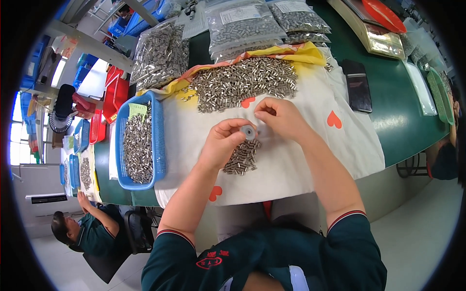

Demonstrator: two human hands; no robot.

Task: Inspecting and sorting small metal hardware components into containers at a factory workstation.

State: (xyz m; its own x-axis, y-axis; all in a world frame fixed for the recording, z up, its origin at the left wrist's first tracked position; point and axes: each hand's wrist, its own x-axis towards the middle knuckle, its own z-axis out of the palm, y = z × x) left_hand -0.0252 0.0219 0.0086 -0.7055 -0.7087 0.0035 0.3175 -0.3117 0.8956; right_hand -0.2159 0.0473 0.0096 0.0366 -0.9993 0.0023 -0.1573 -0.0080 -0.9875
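My left hand [224,141] pinches a small grey round disc-shaped tool [249,131] between thumb and fingers. My right hand [281,116] sits just to its right, fingertips pinched together close to the disc; whether it holds a small metal piece I cannot tell. Under the left hand lies a small heap of short metal cylinders [241,158] on a white cloth [301,160] with red hearts. A large pile of the same cylinders [242,82] is spread farther back on the cloth.
A blue basket [158,140] of metal cylinders stands at the left. Clear bags of parts [242,24] lie at the back, a black phone [358,86] and a scale [383,39] on the green table to the right. Another person [82,230] sits at lower left.
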